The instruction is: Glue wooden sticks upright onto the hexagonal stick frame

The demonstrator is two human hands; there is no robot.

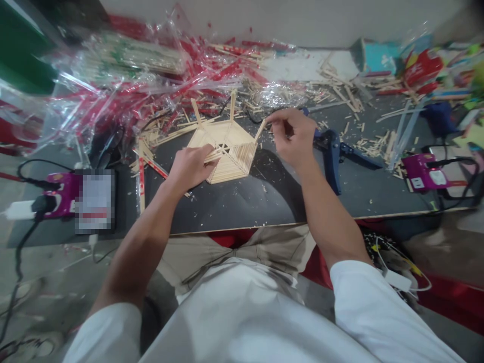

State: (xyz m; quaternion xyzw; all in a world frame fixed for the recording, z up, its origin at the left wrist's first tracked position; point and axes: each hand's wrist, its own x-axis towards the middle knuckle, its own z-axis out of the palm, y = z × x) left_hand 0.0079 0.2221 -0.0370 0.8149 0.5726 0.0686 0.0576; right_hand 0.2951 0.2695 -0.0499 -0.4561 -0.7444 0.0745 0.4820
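At frame centre, our left hand [193, 166] clasps thin sticks [214, 154] over the hexagonal panel [239, 159]. Our right hand [293, 135] pinches an upright stick [260, 131].

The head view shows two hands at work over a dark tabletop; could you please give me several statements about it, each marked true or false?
1. The hexagonal stick piece lies on the dark tabletop. True.
2. The left hand is well away from the hexagonal stick piece. False: it is on it.
3. The right hand is at an upright stick. True.
4. The blue tool lies left of both hands. False: it lies to their right.
5. Nothing purple is in view. False: a purple box is at the right.
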